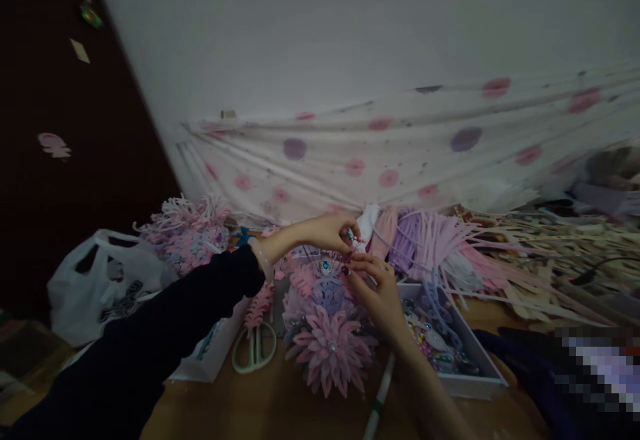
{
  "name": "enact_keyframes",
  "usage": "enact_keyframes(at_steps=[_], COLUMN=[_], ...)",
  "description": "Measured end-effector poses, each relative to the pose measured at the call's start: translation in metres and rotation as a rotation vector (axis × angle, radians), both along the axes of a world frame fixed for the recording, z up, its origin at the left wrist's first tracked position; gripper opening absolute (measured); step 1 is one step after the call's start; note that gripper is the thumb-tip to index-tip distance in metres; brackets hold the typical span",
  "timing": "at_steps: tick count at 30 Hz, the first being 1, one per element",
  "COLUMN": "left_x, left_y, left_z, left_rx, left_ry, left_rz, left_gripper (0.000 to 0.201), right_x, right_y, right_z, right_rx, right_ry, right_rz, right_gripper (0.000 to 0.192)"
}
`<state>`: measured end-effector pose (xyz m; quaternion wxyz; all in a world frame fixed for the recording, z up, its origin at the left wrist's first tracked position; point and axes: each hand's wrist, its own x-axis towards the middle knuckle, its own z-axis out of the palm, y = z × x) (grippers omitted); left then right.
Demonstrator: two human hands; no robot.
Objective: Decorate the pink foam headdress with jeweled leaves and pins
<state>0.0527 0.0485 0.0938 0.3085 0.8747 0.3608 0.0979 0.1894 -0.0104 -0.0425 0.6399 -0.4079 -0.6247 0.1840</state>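
My left hand [336, 232] reaches in above a pink and lilac chenille-stem flower piece [331, 347], its fingers pinched together. Just below and to the right, my right hand [376, 288] has thumb and fingers drawn together close to the left fingertips. What lies in either pinch is too small and dim to make out; something small and shiny shows by the left fingers. A round blue gem [326, 265] sits in the upper part of the flower piece, left of my right fingertips. Thin dark wires show beside it.
Scissors [255, 353] lie left of the flower. A white box of beads [470, 385] stands at right, a pen-like stick [380, 397] in front. Bundles of chenille stems [405, 240] lie behind; a white plastic bag [95, 287] stands at left. A spotted cloth [330, 147] covers the lower wall.
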Motion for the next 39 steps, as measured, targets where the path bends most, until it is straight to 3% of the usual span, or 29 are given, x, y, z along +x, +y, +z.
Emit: enact_keyframes(at_steps=[3, 11, 21, 31, 39], left_x=[-0.001, -0.003, 0.003, -0.004, -0.009], left_y=[-0.003, -0.001, -0.003, -0.007, -0.008], left_z=[0.004, 0.006, 0.007, 0.007, 0.01], left_rx=[-0.018, 0.022, 0.005, 0.158, 0.311], left_ry=[0.016, 0.024, 0.059, 0.037, 0.091], left_rz=[-0.043, -0.108, -0.099, -0.067, -0.042], left_gripper=[0.052, 0.034, 0.04, 0.021, 0.026], right_x=[0.0, -0.001, -0.001, 0.002, 0.003], right_y=[0.0, -0.002, -0.001, 0.0, 0.0], right_z=[0.0, 0.001, 0.001, -0.003, 0.0], right_rx=[-0.003, -0.001, 0.023, 0.043, 0.094], right_ry=[-0.014, -0.04, -0.064, -0.073, -0.047], right_rz=[0.005, 0.011, 0.028, -0.002, -0.076], right_gripper=[0.021, 0.021, 0.024, 0.02, 0.022])
